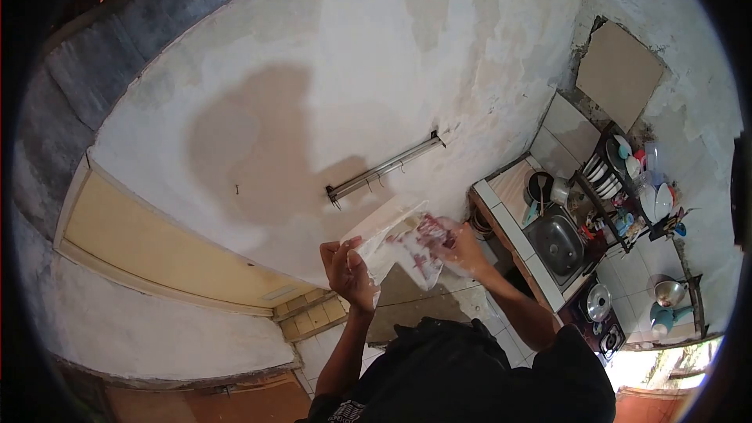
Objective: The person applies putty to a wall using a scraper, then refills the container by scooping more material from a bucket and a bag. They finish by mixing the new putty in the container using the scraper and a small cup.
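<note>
A clear plastic bag (384,247) is stretched between my two hands, with reddish and white pieces in its right part. My left hand (350,272) pinches the bag's left edge, its fingers bent around the plastic. At the bag's other side, my right hand (462,249) is closed at the reddish pieces (429,239), partly behind or inside the plastic; its fingertips are blurred. Whitish specks show on the skin of both hands.
A metal rail with hooks (384,168) is fixed to the wall ahead. On the right are a sink (556,244), a dish rack with plates (601,180), pans, and a stove (599,325) with a lidded pot. A yellow panel (172,243) lies at left.
</note>
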`<state>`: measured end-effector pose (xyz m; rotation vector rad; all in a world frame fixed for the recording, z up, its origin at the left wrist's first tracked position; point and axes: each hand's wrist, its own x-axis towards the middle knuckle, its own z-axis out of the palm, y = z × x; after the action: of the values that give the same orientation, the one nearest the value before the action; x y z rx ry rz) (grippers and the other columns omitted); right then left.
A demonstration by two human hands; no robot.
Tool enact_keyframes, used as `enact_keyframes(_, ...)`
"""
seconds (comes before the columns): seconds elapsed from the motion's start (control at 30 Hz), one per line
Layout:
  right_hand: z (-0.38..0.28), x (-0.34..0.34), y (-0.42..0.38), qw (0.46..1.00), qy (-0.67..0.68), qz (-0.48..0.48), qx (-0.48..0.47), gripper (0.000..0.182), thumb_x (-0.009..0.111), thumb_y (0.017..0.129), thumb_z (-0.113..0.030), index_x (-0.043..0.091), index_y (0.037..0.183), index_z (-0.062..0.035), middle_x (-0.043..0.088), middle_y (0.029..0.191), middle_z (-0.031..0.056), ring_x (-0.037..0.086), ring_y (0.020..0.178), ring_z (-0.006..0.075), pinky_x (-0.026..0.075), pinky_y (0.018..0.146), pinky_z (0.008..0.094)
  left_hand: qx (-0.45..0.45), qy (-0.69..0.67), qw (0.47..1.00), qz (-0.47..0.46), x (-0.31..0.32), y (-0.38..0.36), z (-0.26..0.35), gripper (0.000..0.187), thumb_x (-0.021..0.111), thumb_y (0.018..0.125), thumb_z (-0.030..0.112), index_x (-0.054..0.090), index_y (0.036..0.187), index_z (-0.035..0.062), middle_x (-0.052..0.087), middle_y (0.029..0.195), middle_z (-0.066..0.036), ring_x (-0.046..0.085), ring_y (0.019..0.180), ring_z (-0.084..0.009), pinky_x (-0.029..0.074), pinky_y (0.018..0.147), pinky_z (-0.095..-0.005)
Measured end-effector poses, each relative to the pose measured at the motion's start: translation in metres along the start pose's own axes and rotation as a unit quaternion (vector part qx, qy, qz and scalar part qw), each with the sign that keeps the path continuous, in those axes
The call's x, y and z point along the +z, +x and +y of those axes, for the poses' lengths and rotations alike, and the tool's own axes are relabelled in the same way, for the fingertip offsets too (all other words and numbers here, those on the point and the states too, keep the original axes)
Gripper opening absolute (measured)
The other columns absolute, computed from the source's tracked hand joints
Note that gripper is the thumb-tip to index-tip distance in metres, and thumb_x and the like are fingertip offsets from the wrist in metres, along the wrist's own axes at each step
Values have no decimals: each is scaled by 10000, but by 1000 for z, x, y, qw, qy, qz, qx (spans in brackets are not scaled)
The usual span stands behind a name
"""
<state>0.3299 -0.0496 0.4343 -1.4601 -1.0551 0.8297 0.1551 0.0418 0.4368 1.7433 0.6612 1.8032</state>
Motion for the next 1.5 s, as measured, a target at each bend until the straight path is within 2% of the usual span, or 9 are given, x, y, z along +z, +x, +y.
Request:
enact_keyframes(0.47, -1, 7, -12, 997, -68, 3, -40, 263, 637, 858, -119, 584, 1084, 6, 617, 786, 58, 521, 667, 73, 453, 601, 259, 26, -37, 999, -14, 7, 0, -9, 274, 544, 931, 251, 588, 1035, 2, 586, 899, -132, 436, 804, -226, 402, 690, -336)
enact_keyframes(0.63, -2, 16, -13, 999, 21, -47, 14, 204, 644, 875, -121, 592, 1030, 3, 574, 782, 6, 509, 711, 63, 446, 644, 247, 20, -45, 998, -25, 11, 2, -12, 263, 517, 944, 228, 581, 1020, -15, 567, 880, -119, 439, 819, -219, 410, 706, -328)
enact_keyframes(0.73, 16, 8, -3, 996, 43, -81, 6, 216, 646, 880, -128, 593, 1042, 4, 588, 814, -1, 513, 739, 60, 448, 671, 240, -22, -47, 997, -56, 13, 5, -15, 268, 500, 956, 222, 567, 1011, -31, 551, 864, -94, 436, 786, -167, 414, 715, -309)
enact_keyframes(0.8, 15, 5, -1, 994, 39, -103, 0, 224, 647, 883, -132, 593, 1049, 7, 595, 831, -5, 516, 752, 58, 451, 686, 237, -207, -102, 970, -73, 10, 6, -20, 278, 486, 969, 226, 567, 1010, -37, 568, 915, -84, 465, 789, -130, 421, 754, -284)
enact_keyframes(0.97, 11, -8, -7, 980, 160, -99, 66, 280, 622, 896, -106, 576, 1155, -11, 628, 913, -9, 552, 802, 50, 466, 688, 219, -280, -174, 942, -59, 5, 15, -51, 298, 478, 975, 245, 575, 1019, -33, 584, 1008, -83, 528, 870, -129, 443, 800, -274)
enact_keyframes(1.2, 99, -42, 6, 901, 432, 42, -4, 245, 579, 904, -58, 558, 1147, -34, 629, 964, 20, 609, 798, 95, 486, 637, 238, -306, -262, 912, -81, 10, 24, -67, 497, 424, 974, 443, 474, 1180, -6, 552, 1063, -100, 574, 976, -194, 494, 853, -344)
enact_keyframes(1.27, 103, -44, 20, 850, 470, 237, -2, 221, 565, 910, -66, 541, 1128, -38, 618, 949, 37, 630, 790, 138, 495, 603, 259, -303, -258, 912, -97, 4, 22, -82, 529, 413, 970, 473, 452, 1202, -1, 541, 1091, -105, 570, 1003, -203, 491, 869, -354)
enact_keyframes(1.33, 120, -59, 34, 851, 462, 250, -17, 222, 560, 915, -71, 527, 1132, -39, 616, 964, 55, 638, 794, 168, 512, 609, 274, -305, -249, 904, -168, -9, 12, -118, 847, 456, 874, 636, 271, 1389, -11, 381, 1349, -132, 411, 1253, -280, 358, 1058, -443)
enact_keyframes(1.5, 189, -86, 96, 862, 214, 460, -8, 184, 550, 924, -120, 575, 1068, -8, 643, 829, 60, 615, 694, 139, 481, 596, 272, -266, -233, 895, -273, 4, 25, -137, 839, 414, 898, 622, 180, 1457, 42, 296, 1448, -101, 347, 1311, -282, 330, 1078, -441)
